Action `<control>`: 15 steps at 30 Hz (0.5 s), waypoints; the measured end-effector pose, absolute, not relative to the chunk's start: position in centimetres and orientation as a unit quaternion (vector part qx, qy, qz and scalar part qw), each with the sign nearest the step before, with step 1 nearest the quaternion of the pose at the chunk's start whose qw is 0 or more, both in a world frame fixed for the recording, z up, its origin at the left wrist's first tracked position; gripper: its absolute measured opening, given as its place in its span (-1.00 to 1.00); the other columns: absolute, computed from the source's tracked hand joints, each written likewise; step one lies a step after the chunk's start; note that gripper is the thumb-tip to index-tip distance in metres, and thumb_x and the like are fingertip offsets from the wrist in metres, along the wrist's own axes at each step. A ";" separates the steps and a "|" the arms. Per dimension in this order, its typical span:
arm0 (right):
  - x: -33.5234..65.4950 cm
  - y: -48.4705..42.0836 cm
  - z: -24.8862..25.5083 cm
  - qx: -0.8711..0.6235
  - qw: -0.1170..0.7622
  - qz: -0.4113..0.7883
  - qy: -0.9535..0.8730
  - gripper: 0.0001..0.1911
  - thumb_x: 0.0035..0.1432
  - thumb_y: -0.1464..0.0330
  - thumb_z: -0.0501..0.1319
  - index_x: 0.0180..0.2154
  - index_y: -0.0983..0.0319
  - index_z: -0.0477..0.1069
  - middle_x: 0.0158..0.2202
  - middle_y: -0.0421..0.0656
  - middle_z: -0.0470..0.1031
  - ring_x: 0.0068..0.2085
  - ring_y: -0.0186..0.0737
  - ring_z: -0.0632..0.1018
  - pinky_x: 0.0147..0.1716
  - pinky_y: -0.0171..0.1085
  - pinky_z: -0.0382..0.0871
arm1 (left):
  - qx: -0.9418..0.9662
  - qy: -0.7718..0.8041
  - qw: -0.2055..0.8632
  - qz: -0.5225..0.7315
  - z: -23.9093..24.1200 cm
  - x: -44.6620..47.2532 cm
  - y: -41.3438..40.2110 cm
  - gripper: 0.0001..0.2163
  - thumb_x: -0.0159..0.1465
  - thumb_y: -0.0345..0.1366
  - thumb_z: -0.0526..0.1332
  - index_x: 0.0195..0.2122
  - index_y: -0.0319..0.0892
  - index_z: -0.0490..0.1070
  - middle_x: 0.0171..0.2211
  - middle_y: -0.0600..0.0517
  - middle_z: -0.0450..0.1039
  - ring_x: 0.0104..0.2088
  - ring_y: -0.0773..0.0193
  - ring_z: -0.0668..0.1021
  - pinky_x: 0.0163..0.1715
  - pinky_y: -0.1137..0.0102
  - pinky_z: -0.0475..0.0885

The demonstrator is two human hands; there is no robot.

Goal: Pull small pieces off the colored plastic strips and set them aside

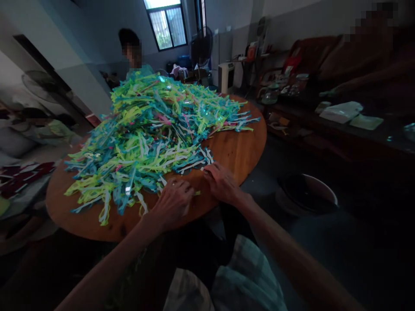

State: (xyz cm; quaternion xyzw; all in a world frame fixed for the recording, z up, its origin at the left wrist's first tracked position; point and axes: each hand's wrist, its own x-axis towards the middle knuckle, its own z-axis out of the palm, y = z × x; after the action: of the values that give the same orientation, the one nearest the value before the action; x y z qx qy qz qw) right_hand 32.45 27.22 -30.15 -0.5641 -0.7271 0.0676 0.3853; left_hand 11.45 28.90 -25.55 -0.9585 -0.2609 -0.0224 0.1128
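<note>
A large heap of blue, yellow-green and white strips (145,125), with pink bits among them, covers much of a round wooden table (240,149). At the table's near edge my left hand (175,196) is closed, its fingers curled down. A short yellowish end shows beside its fingertips, but what they grip is mostly hidden. My right hand (220,181) lies just to the right, thumb and fingers pinched together at the fringe of the heap. A small pale bit shows at its fingertips, too small to name.
A person (131,49) is behind the heap, and another person is at the dark right side. A round bin (308,194) stands on the floor at right. A low dark table with a glass jar (270,94) and white packets (342,111) is beyond it.
</note>
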 end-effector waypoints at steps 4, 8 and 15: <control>33.3 25.5 -29.6 -0.475 0.504 0.234 -0.683 -0.76 0.35 0.29 0.13 -0.11 0.27 0.50 -0.29 -0.12 0.54 -0.28 -0.23 0.50 -0.25 -0.27 0.35 | -0.948 -0.284 0.064 -0.129 -25.5 12.2 29.0 -0.74 0.34 -0.53 -0.02 -0.17 -0.23 0.46 -0.29 -0.06 0.49 -0.22 0.16 0.51 -0.19 0.30 0.37; 33.5 24.0 -29.0 -0.453 0.526 0.367 -0.619 -0.68 0.31 0.18 0.20 -0.10 0.25 0.58 -0.44 -0.21 0.49 -0.43 -0.31 0.44 -0.45 -0.34 0.27 | -0.943 -0.295 -0.015 -0.155 -25.5 12.9 28.4 -0.75 0.42 -0.44 -0.04 -0.14 -0.22 0.45 -0.35 -0.01 0.44 -0.34 0.24 0.48 -0.33 0.37 0.32; 33.1 23.6 -30.3 -0.430 0.573 0.315 -0.623 -0.76 0.26 0.29 0.27 -0.07 0.19 0.59 -0.17 -0.08 0.61 -0.14 -0.15 0.59 -0.11 -0.18 0.46 | -0.936 -0.306 -0.066 -0.162 -25.5 13.1 28.2 -0.74 0.47 -0.31 -0.01 -0.23 -0.21 0.45 -0.38 0.02 0.40 -0.35 0.30 0.45 -0.32 0.39 0.27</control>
State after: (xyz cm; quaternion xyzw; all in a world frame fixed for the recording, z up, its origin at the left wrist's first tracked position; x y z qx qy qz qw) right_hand 33.09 23.61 -30.26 -0.4297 -0.6226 0.3147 0.5733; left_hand 13.06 28.20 -25.48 -0.9360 -0.3057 -0.1615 -0.0660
